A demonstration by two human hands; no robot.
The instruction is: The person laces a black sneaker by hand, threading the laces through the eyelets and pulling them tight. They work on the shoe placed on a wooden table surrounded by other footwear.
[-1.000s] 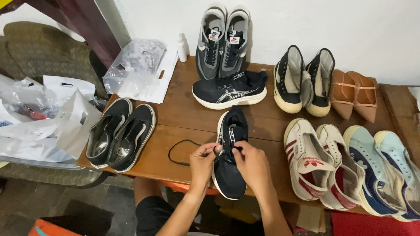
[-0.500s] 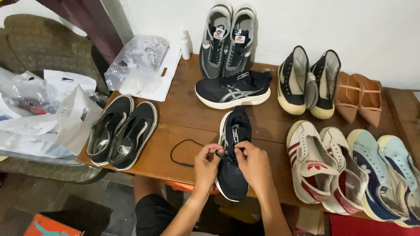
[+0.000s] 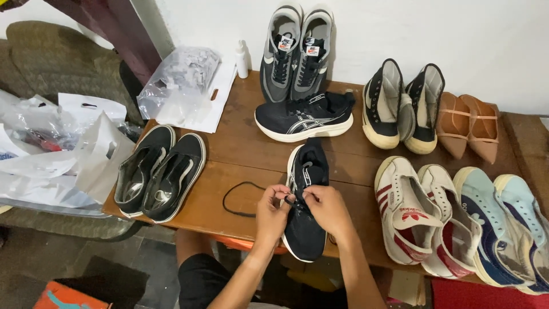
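The person is working on a black running shoe [image 3: 305,206] that is lying on the front edge of the wooden table [image 3: 229,166], its toe pointing to the person. The left hand [image 3: 273,210] is nearly closed, its fingertips pinching a black lace [image 3: 243,197] at the eyelets; the rest of the lace is lying in a loop on the table to the left. The right hand [image 3: 325,207] is also curled, its fingers gripping the shoe's lacing area. The matching black shoe [image 3: 303,117] is resting just behind, on its side.
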